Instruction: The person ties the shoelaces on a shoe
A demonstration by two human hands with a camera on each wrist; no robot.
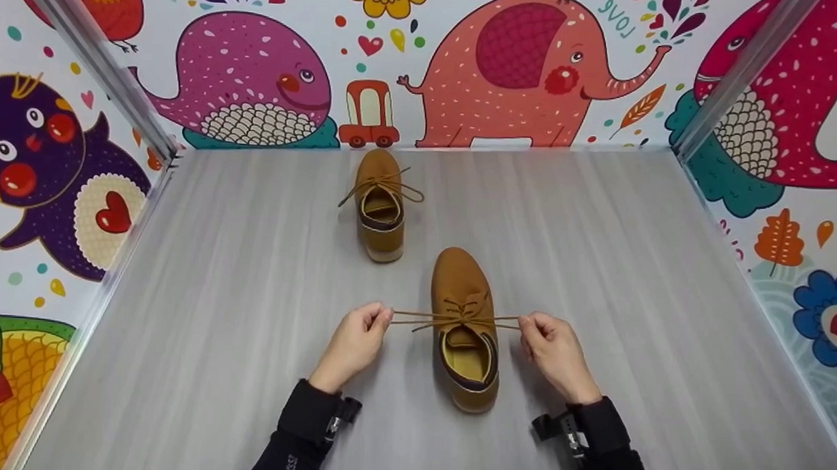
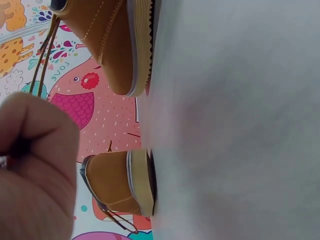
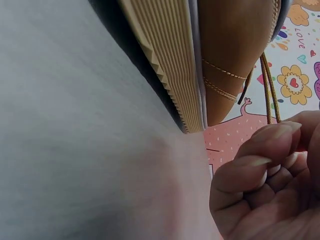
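Observation:
A tan lace-up shoe [image 1: 463, 280] stands upright on the grey floor between my two hands, its toe pointing away from me. My left hand [image 1: 355, 343] pinches a doubled brown shoelace [image 1: 414, 318], drawn out taut to the left of the shoe. On the other side my right hand [image 1: 556, 350] pinches another doubled length of lace between thumb and fingers, pulled straight to the right. The two loops meet at a knot [image 1: 463, 316] over the tongue. A loose lace end sticks out at the left of the knot.
Farther back and to the left, a matching tan shoe [image 1: 382, 244] stands with its lace tied in a bow. Colourful printed panels [image 1: 506, 68] wall the grey floor [image 1: 245, 269] at the back and both sides, with metal posts [image 1: 745, 77] at the corners.

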